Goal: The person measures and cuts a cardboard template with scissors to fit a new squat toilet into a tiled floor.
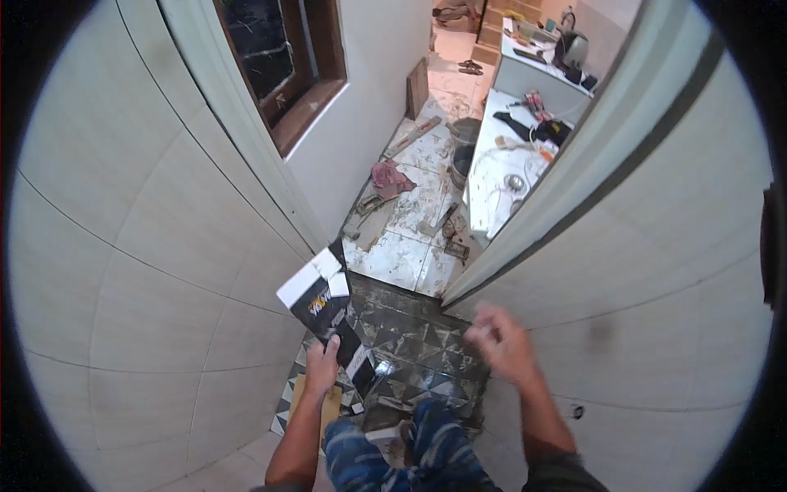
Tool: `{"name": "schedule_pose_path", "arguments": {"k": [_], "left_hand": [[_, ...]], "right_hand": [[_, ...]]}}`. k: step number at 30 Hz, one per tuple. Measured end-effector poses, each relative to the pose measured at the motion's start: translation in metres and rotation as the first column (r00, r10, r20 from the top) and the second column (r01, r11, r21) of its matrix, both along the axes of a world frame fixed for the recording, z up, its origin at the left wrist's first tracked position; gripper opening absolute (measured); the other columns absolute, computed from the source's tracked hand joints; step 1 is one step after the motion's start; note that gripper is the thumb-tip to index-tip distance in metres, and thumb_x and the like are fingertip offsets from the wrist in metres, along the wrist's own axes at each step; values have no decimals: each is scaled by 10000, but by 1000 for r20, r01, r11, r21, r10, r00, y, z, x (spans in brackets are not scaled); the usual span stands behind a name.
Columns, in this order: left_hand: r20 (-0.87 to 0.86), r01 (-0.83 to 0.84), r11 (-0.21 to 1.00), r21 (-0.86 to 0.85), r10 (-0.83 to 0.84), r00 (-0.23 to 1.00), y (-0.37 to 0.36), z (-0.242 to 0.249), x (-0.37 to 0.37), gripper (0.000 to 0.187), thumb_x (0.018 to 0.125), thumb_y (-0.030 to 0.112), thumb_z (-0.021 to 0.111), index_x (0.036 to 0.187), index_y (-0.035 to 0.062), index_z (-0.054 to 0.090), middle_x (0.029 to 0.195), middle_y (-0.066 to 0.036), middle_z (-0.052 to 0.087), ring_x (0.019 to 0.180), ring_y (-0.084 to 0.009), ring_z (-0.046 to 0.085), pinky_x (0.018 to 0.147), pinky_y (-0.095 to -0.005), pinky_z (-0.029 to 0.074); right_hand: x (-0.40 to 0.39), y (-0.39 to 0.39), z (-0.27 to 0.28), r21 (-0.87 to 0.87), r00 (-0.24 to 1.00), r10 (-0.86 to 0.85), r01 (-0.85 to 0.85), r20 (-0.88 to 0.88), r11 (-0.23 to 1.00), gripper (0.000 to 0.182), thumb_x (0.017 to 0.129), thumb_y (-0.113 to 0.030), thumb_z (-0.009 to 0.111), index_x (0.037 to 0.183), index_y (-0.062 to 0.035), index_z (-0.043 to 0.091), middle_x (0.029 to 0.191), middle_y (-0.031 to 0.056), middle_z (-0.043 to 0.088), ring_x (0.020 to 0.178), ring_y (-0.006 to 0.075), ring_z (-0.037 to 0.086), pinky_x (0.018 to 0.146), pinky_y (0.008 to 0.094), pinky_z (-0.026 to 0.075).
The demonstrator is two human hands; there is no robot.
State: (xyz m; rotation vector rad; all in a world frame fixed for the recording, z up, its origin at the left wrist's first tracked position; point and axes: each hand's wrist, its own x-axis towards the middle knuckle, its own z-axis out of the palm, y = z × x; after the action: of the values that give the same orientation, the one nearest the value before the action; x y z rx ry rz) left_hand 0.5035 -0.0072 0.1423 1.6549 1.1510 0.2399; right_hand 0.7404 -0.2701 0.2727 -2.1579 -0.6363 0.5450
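A black and white printed cardboard box [326, 307] is in my left hand [322, 365], its thumb pressed on the lower part. The box is tilted, with a white flap at its upper end. My right hand [502, 343] is raised near the right wall, away from the box; its fingers are bent and blurred, and I cannot make out anything in them. Below both hands lies a wet, patterned tile floor [410, 332]. A tan board [330, 404] is on the floor beside my left forearm.
Tiled walls stand close on both sides. Beyond the doorway, a pinkish cloth [392, 179], tools and a bucket [461, 160] lie on the dirty white floor. A cluttered white counter [490, 189] stands at the right. Another person [455, 12] is partly visible far back.
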Motion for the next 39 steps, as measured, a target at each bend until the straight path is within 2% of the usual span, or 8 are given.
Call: {"name": "schedule_pose_path", "arguments": {"k": [3, 9, 13, 16, 18, 21, 23, 39], "left_hand": [[189, 6, 995, 97, -24, 982, 28, 66, 52, 358, 1011, 311, 567, 1044, -30, 668, 813, -104, 664, 715, -181, 600, 666, -369, 490], [161, 13, 992, 126, -33, 986, 75, 149, 138, 455, 990, 403, 568, 1005, -38, 674, 854, -230, 694, 783, -389, 673, 720, -450, 499], [-11, 70, 995, 73, -70, 998, 129, 170, 233, 475, 966, 432, 598, 959, -36, 676, 759, -177, 679, 724, -277, 681, 669, -415, 506], [383, 23, 989, 149, -79, 920, 192, 42, 340, 530, 947, 470, 614, 870, -52, 663, 715, -184, 655, 646, -257, 649, 624, -428, 493], [217, 207, 965, 158, -238, 947, 270, 9, 449, 525, 947, 467, 612, 869, -50, 657, 720, -204, 645, 672, -273, 646, 639, -441, 487], [11, 464, 878, 120, -468, 884, 324, -33, 547, 517, 946, 463, 611, 871, -48, 645, 739, -243, 628, 722, -318, 640, 674, -467, 474], [22, 519, 846, 121, -525, 851, 349, -36, 608, 515, 944, 463, 613, 873, -47, 639, 751, -263, 620, 746, -348, 637, 693, -480, 467], [159, 583, 812, 28, -579, 799, 446, -19, 901, 473, 965, 424, 606, 972, -46, 662, 782, -214, 670, 762, -283, 667, 719, -449, 487]], "right_hand": [[-17, -16, 2, -4, 941, 333, -334, -58, 943, 500, 893, -403, 720, 1239, -52, 637, 1150, 166, 671, 1014, 310, 663, 905, 400, 520], [-8, -14, 36, -55, 871, 362, -401, -333, 914, 530, 905, -423, 712, 1260, -39, 630, 1198, 174, 674, 1064, 312, 666, 937, 399, 516], [71, 56, 40, -46, 787, 146, -215, -599, 976, 478, 915, -355, 730, 1250, -24, 643, 1116, 129, 696, 1006, 202, 657, 895, 341, 513], [161, 160, 30, 125, 786, 75, 3, -614, 992, 404, 934, -272, 727, 1230, -6, 656, 1060, 83, 706, 939, 145, 653, 863, 311, 512], [242, 247, 45, 242, 741, 69, 129, -668, 962, 369, 947, -254, 709, 1204, 7, 665, 1050, 94, 706, 926, 174, 661, 877, 324, 510], [328, 347, 97, 762, 858, 492, -218, -148, 610, 270, 957, -207, 683, 1114, 13, 689, 1019, 112, 704, 918, 252, 670, 878, 365, 516], [358, 391, 146, 973, 516, 854, -222, 65, 60, 192, 931, -154, 695, 1041, 2, 697, 993, 121, 700, 933, 299, 667, 867, 399, 525], [639, 469, 186, 832, 306, 861, -513, 406, -210, 266, 1033, -254, 544, 914, -37, 642, 858, 117, 602, 767, 306, 584, 628, 401, 465]]}}
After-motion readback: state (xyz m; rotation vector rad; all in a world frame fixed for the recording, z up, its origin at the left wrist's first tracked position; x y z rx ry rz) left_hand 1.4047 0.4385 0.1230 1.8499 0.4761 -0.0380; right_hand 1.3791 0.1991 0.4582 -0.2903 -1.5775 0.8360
